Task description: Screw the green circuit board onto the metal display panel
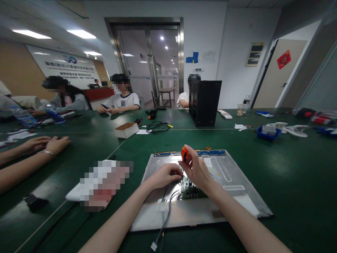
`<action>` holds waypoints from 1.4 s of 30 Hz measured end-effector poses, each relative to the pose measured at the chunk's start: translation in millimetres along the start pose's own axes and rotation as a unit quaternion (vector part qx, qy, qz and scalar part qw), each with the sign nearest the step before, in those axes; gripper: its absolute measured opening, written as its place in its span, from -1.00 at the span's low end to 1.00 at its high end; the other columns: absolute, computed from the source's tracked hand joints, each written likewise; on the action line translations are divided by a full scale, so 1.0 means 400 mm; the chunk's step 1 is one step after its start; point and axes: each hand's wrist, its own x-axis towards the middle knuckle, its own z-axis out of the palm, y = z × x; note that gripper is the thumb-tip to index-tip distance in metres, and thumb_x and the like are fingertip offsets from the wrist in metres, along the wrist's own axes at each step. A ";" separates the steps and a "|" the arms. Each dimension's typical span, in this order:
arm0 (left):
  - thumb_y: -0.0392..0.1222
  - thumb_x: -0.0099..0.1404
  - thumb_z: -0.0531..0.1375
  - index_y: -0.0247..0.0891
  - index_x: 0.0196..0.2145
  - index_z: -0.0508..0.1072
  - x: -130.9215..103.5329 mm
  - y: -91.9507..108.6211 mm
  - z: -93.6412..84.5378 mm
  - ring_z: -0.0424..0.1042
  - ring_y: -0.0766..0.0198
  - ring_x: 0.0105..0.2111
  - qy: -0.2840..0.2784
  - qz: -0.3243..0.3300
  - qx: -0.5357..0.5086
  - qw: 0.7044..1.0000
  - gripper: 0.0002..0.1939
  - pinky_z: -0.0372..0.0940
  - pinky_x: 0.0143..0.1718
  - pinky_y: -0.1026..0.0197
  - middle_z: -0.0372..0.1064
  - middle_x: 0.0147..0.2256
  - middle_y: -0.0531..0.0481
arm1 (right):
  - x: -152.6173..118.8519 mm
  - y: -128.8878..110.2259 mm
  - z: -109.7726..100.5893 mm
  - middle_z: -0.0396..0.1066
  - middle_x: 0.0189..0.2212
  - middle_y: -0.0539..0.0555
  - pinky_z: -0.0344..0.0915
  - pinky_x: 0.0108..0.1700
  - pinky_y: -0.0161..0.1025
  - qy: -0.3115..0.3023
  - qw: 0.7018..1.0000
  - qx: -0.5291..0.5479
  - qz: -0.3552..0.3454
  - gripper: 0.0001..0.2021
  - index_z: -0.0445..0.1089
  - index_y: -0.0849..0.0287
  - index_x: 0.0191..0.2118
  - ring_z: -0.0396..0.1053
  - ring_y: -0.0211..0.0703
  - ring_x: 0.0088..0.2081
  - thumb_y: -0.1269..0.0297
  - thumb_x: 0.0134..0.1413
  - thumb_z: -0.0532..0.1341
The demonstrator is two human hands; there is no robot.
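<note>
A silvery metal display panel [163, 219] lies flat in front of me, with a blue circuit strip [216, 152] along its far edge. On its middle sits a small green circuit board [188, 193]. My right hand [197, 168] is closed on the orange and black handle of a screwdriver [184, 153], held upright with its shaft pointing down at the board's left corner. My left hand [167, 174] has its fingers pinched together by the shaft's tip; what they hold, if anything, is hidden. Grey cables [168, 212] run from the board over the panel's near edge to a white connector [154, 245].
A blurred-out white and pink packet [105, 186] lies left of the panel. Another person's hands [54, 146] rest at the left. Beyond are an open cardboard box [126, 130], a black cable coil [159, 127], a black computer case [205, 103] and a blue tray [268, 133].
</note>
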 end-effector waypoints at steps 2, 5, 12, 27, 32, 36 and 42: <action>-0.33 0.17 0.25 -0.30 -0.38 0.53 0.000 0.000 0.000 0.41 0.23 -0.36 0.001 0.001 0.000 1.000 -0.95 0.28 -0.29 0.24 0.46 -0.40 0.04 | 0.001 -0.001 -0.002 0.32 -0.49 -0.07 0.20 -0.54 -0.33 -0.001 1.000 0.001 -0.002 -0.54 0.02 0.09 0.32 0.27 -0.24 -0.59 0.25 0.39 0.09; -0.33 0.17 0.24 -0.30 -0.37 0.54 -0.001 0.001 -0.001 0.41 0.22 -0.35 -0.002 0.001 0.001 1.000 -0.94 0.28 -0.27 0.24 0.47 -0.39 0.04 | 0.003 -0.002 -0.006 0.31 -0.49 -0.07 0.21 -0.55 -0.33 -0.009 1.000 0.010 0.006 -0.51 0.00 0.11 0.33 0.29 -0.23 -0.58 0.25 0.37 0.10; -0.31 0.20 0.23 -0.32 -0.33 0.54 -0.003 -0.004 0.000 0.39 0.24 -0.39 -0.012 0.012 -0.015 1.000 -0.91 0.27 -0.30 0.24 0.46 -0.41 0.02 | 0.002 0.001 -0.012 0.37 -0.42 -0.01 0.32 -0.51 -0.33 -0.021 0.998 0.049 0.023 -0.44 -0.06 0.14 0.35 0.34 -0.22 -0.53 0.40 0.30 0.08; -0.31 0.20 0.23 -0.30 -0.32 0.55 -0.003 -0.003 -0.006 0.43 0.21 -0.33 -0.017 0.016 -0.002 1.000 -0.91 0.31 -0.23 0.22 0.53 -0.34 0.00 | 0.006 -0.007 -0.013 0.32 -0.47 -0.06 0.24 -0.55 -0.36 -0.021 0.999 0.022 0.013 -0.48 -0.06 0.11 0.34 0.31 -0.26 -0.57 0.32 0.33 0.06; -0.31 0.21 0.22 -0.31 -0.31 0.54 -0.004 0.000 -0.004 0.44 0.21 -0.33 -0.018 0.013 -0.002 1.000 -0.89 0.31 -0.24 0.22 0.53 -0.34 -0.01 | 0.008 -0.007 -0.013 0.30 -0.49 -0.08 0.24 -0.54 -0.34 -0.012 1.000 0.012 0.006 -0.46 -0.05 0.10 0.36 0.31 -0.24 -0.57 0.33 0.33 0.08; -0.30 0.20 0.22 -0.29 -0.33 0.53 -0.004 -0.002 -0.002 0.42 0.21 -0.35 -0.010 0.008 0.008 1.000 -0.91 0.30 -0.27 0.23 0.50 -0.37 0.01 | 0.010 -0.008 -0.016 0.33 -0.47 -0.07 0.21 -0.56 -0.36 -0.026 0.999 0.004 0.018 -0.46 -0.01 0.11 0.33 0.29 -0.27 -0.58 0.35 0.30 0.10; -0.28 0.22 0.23 -0.30 -0.31 0.53 -0.003 -0.007 -0.001 0.41 0.22 -0.35 -0.013 0.011 0.004 1.000 -0.91 0.29 -0.27 0.23 0.49 -0.37 0.01 | 0.010 -0.012 -0.023 0.37 -0.46 -0.04 0.23 -0.56 -0.36 -0.032 0.999 0.013 0.012 -0.43 -0.02 0.15 0.35 0.30 -0.27 -0.58 0.38 0.28 0.10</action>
